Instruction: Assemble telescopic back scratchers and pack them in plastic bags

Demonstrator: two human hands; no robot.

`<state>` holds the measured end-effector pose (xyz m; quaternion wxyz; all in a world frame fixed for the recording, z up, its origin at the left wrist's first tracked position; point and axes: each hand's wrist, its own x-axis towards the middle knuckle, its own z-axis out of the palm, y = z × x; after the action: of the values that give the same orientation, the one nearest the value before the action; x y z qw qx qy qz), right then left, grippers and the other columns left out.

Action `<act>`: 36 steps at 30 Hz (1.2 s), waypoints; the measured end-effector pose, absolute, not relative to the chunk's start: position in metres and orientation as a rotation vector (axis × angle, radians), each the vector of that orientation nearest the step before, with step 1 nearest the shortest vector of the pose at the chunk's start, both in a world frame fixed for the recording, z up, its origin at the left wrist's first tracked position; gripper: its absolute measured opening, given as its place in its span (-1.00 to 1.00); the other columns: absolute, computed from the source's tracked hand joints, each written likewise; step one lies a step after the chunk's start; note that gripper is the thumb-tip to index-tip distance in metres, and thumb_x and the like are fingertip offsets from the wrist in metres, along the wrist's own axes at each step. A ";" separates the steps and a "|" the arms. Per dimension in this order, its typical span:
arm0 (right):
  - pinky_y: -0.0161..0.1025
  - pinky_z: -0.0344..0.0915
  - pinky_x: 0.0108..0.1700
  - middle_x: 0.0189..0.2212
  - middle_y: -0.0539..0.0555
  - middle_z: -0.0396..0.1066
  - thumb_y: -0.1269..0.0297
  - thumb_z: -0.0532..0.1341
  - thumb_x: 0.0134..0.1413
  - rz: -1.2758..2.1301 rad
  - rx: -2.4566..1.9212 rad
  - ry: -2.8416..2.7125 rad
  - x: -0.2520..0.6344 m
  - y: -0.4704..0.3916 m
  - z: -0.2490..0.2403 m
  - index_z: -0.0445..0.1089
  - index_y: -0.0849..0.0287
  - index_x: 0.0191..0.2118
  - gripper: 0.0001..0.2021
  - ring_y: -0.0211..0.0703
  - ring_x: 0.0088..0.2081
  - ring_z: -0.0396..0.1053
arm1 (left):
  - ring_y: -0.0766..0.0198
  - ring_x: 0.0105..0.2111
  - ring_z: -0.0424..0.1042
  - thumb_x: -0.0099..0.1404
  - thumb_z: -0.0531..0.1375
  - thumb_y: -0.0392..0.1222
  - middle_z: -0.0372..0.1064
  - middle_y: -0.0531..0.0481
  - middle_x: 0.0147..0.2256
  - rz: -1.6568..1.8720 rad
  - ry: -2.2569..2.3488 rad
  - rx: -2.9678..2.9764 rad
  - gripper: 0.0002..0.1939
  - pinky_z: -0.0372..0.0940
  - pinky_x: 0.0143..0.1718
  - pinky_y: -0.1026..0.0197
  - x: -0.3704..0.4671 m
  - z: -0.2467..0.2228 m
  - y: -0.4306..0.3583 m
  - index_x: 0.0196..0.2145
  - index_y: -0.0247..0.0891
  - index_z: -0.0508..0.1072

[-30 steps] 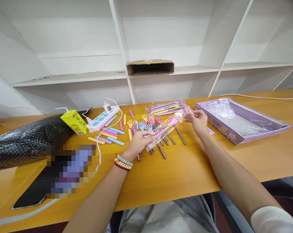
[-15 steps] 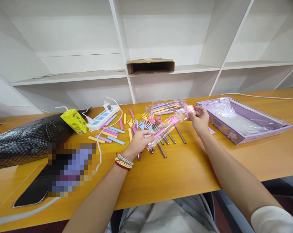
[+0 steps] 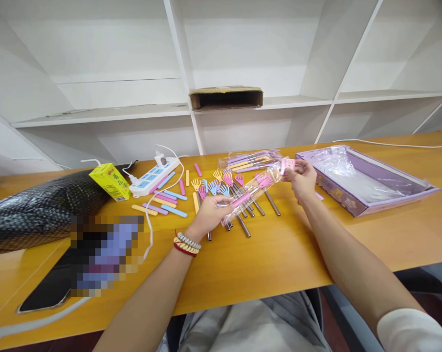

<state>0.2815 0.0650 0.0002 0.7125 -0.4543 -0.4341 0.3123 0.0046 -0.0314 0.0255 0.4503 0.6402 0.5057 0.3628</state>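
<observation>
Phone (image 3: 47, 288) display pixelated, unreadable. Dark netted bundle (image 3: 41, 210) and thick white cable (image 3: 33, 326) run off left edge; pale sleeve (image 3: 408, 333) cropped lower right. Clear packet (image 3: 255, 188) between left hand (image 3: 209, 215) and right hand (image 3: 302, 180) covers parts of metal rods (image 3: 272, 203). Its label print: too small.

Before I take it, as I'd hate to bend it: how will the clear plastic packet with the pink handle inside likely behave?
The clear plastic packet should be fairly stiff along the pink handle, which looks straight. Its wrinkled film looks thin, so the ends may flop. The glossy surface could feel slippery.
</observation>
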 end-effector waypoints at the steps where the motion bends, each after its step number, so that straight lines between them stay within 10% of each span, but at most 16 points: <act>1: -0.18 0.42 -0.48 -0.53 -0.05 0.35 0.31 0.26 -0.28 0.697 -1.011 -0.947 0.282 0.066 0.000 0.19 0.14 -0.24 -0.62 -0.20 -0.52 0.37 | 0.40 -0.68 0.23 0.04 0.23 -0.07 0.36 0.05 -0.58 0.900 1.258 1.593 -0.64 0.15 -0.65 0.34 0.004 0.025 -0.031 -0.24 -0.37 0.48; 25: -0.37 0.25 -0.55 -0.56 -0.03 0.35 0.45 0.22 -0.44 1.087 -1.040 -1.022 0.284 0.061 0.005 0.32 0.22 -0.49 -0.81 -0.33 -0.56 0.27 | 0.38 -0.66 0.25 0.09 0.15 -0.09 0.40 0.00 -0.54 0.849 1.307 1.796 -0.70 0.12 -0.66 0.33 0.005 0.026 -0.037 -0.26 -0.30 0.49; 36: -0.35 0.24 -0.64 -0.57 0.03 0.37 0.13 0.26 -0.21 0.992 -1.143 -1.039 0.286 0.062 0.003 0.38 0.21 -0.46 -0.77 -0.28 -0.59 0.28 | 0.39 -0.68 0.23 0.08 0.16 -0.10 0.40 0.00 -0.55 0.820 1.308 1.804 -0.71 0.12 -0.65 0.33 0.005 0.029 -0.037 -0.28 -0.31 0.49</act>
<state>0.2858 0.0617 0.0034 0.6076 -0.4944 -0.4495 0.4294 0.0050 -0.0373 0.0285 0.3741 0.7046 0.5108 0.3203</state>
